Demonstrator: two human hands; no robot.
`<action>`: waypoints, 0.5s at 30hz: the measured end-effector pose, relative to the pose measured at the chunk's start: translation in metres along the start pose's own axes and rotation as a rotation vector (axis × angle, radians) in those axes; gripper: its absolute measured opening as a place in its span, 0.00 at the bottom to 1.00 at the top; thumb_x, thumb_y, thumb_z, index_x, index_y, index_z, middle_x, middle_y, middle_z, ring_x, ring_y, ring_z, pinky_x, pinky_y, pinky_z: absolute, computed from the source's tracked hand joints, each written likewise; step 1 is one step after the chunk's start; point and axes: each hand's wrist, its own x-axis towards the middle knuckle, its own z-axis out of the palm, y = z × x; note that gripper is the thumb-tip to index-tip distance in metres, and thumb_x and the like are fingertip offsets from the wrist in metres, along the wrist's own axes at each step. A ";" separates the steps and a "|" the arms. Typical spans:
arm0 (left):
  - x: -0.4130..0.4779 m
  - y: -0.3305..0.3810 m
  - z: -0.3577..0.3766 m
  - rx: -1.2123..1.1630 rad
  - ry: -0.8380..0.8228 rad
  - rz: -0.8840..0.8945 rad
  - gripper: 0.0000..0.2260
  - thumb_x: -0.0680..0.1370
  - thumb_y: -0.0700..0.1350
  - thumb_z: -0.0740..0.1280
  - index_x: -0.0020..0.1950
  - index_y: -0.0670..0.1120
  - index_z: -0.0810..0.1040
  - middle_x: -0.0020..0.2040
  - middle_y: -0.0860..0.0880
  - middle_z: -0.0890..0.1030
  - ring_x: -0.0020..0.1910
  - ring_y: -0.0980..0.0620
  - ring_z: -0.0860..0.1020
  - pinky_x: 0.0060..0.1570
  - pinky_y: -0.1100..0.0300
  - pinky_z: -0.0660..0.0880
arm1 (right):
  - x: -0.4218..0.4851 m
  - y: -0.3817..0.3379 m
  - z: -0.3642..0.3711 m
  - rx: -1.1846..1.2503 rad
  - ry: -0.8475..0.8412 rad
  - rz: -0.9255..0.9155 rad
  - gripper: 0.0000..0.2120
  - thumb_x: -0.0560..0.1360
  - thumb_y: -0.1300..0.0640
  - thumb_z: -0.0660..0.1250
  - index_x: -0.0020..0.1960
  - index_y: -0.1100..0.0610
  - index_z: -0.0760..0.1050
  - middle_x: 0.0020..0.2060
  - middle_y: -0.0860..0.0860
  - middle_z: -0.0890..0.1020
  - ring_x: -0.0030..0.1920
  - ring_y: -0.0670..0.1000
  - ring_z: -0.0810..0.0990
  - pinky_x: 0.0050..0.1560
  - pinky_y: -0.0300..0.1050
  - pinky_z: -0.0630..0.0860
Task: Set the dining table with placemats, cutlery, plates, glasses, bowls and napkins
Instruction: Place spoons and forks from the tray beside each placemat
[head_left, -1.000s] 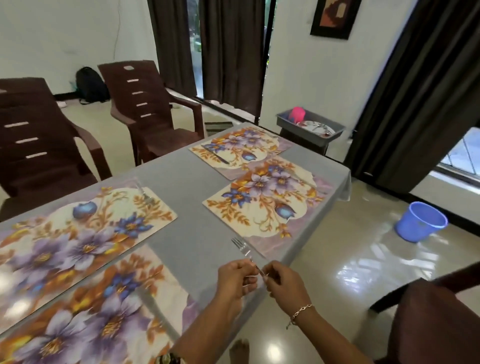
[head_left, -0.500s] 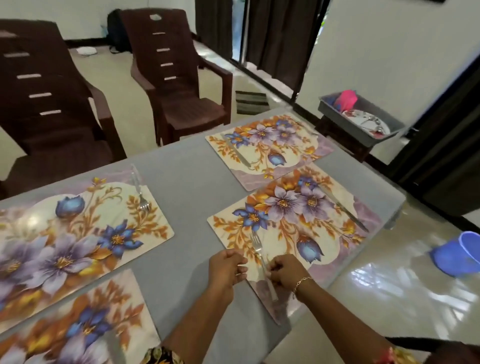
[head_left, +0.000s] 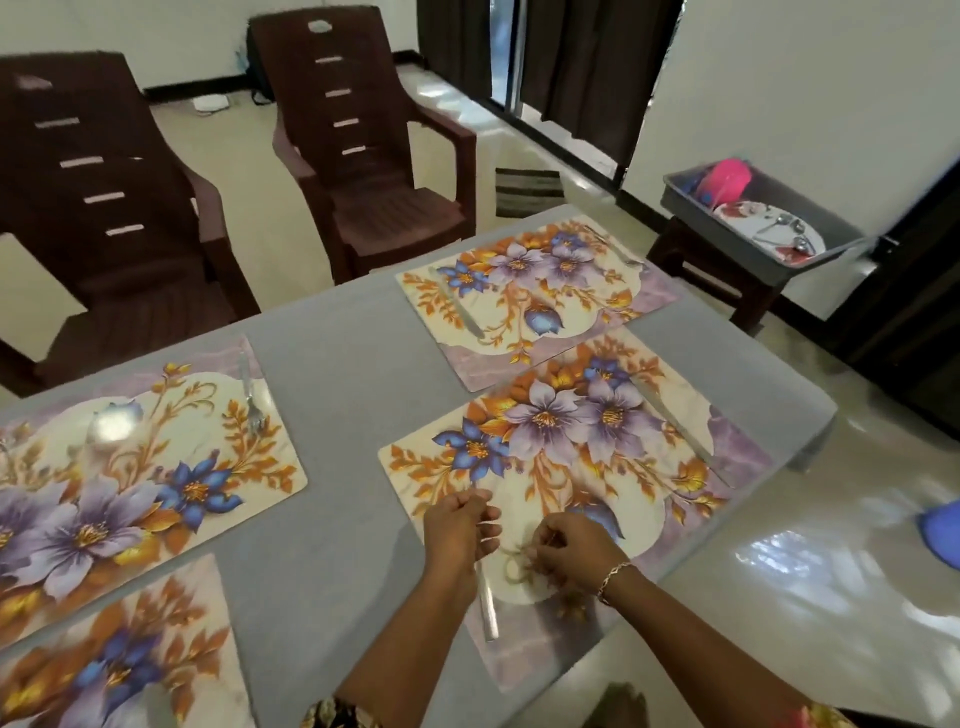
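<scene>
Both hands sit low in the centre of the frame, over the near edge of a floral placemat (head_left: 566, 457) on the grey bench (head_left: 353, 395). A fork (head_left: 488, 608) lies on this placemat's left side, its handle pointing toward the bottom of the frame. The left hand (head_left: 460, 525) is over the fork with curled fingers, but I cannot tell whether it grips it. The right hand (head_left: 571, 551) is closed, its curled fingertips touching the placemat just right of the fork. A knife (head_left: 675, 431) lies along the placemat's right side. Further up is a second placemat (head_left: 540, 296). At the left, a third placemat (head_left: 140, 467) carries another fork (head_left: 252, 400). A grey tub (head_left: 691, 208) of dishes stands at the upper right.
</scene>
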 end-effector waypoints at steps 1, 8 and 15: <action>0.000 -0.003 0.016 0.006 -0.015 0.002 0.07 0.79 0.35 0.60 0.44 0.40 0.75 0.33 0.45 0.75 0.27 0.51 0.71 0.23 0.66 0.69 | -0.003 0.009 -0.012 -0.008 -0.002 -0.037 0.17 0.72 0.60 0.67 0.29 0.47 0.65 0.29 0.43 0.71 0.32 0.41 0.70 0.33 0.29 0.66; -0.010 -0.042 0.187 0.111 -0.163 -0.023 0.07 0.78 0.36 0.60 0.42 0.41 0.76 0.31 0.45 0.76 0.22 0.54 0.71 0.19 0.68 0.66 | -0.035 0.127 -0.118 0.107 0.032 -0.013 0.13 0.72 0.61 0.62 0.33 0.46 0.67 0.31 0.42 0.73 0.31 0.39 0.71 0.33 0.30 0.68; -0.030 -0.079 0.363 0.306 -0.367 -0.078 0.09 0.76 0.35 0.62 0.37 0.42 0.74 0.26 0.48 0.73 0.20 0.54 0.69 0.20 0.67 0.65 | -0.077 0.273 -0.234 0.249 0.184 0.162 0.09 0.73 0.62 0.65 0.37 0.50 0.71 0.33 0.48 0.77 0.29 0.42 0.73 0.28 0.29 0.67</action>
